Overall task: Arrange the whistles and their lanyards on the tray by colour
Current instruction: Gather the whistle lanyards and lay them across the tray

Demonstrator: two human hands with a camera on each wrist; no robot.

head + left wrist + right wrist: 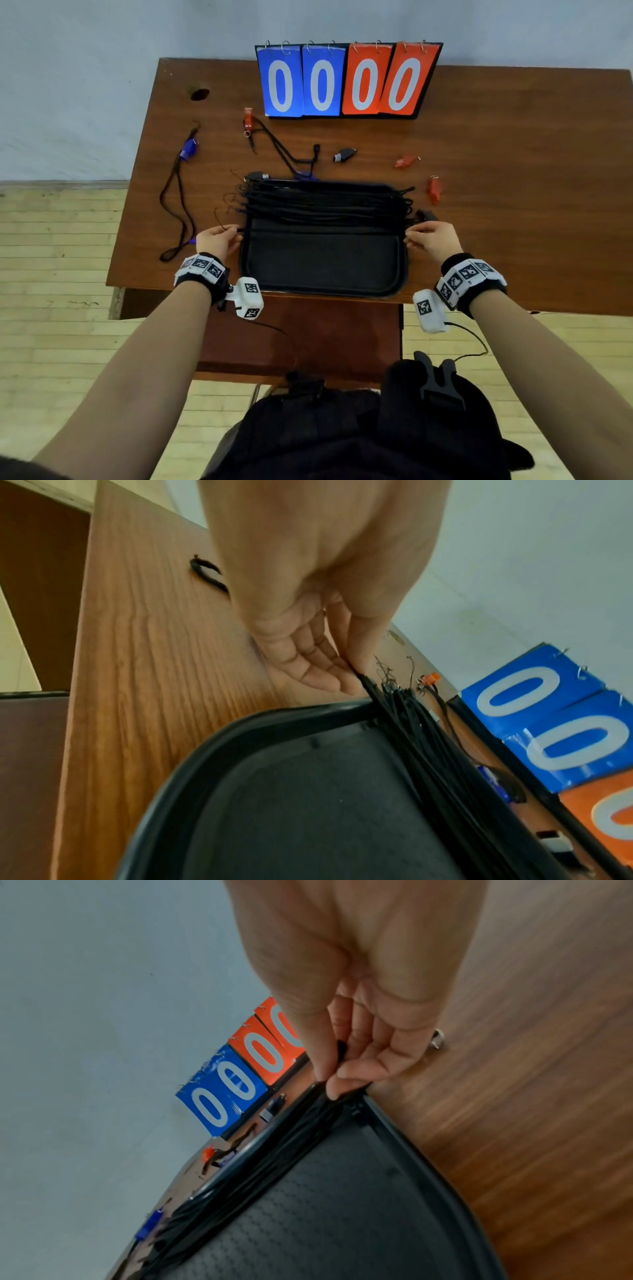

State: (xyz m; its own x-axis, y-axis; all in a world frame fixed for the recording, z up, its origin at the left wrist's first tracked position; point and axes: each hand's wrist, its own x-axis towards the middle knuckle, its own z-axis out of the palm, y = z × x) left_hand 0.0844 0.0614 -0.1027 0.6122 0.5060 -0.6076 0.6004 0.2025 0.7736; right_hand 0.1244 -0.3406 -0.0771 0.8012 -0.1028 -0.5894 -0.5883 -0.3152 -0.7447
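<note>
Head view: a black tray (322,274) sits at the near edge of a brown table (513,205). Black lanyards (325,204) lie stretched side by side across the far half of the tray, their ends hanging over both short rims. The left hand (217,240) pinches a lanyard end at the tray's left rim; the right hand (433,240) pinches the other end at the right rim. Off the tray, whistles lie scattered on the table: a blue whistle (189,148) with a loose cord far left, a red whistle (248,120) with a cord near the scoreboard (346,80), a black whistle (344,155) beyond the tray, and two more red ones at the right (406,161) (434,189). The scoreboard shows four zeros, two blue, two red.

Left wrist view: thumb and forefinger are closed on the black cord (368,681) just past the tray's corner, the other fingers (318,674) straight and together. The tray rim (274,718) curves below.

Right wrist view: the fingertips (337,1088) are clamped together on the lanyard end at the tray's corner, the remaining fingers curled. The bundle (274,1164) runs along the tray's far side.
</note>
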